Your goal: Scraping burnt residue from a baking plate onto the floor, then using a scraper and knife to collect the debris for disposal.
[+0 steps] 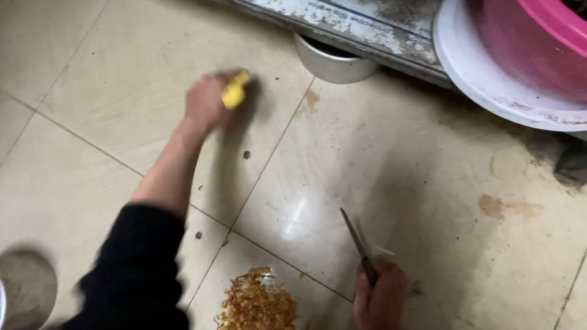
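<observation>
Your left hand [208, 101] grips a yellow piece [235, 90] far out; your right hand [380, 299] grips a knife [358, 241] near the peel pile [257, 302], white pot [333, 61] beyond.

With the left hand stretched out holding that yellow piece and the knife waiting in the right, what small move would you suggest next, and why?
Probably draw the left hand back toward the knife. It grips the yellow piece far out over the floor tiles, while the right hand holds the blade upright near the pile of peelings. The two are well apart, so no cutting is possible yet.
</observation>
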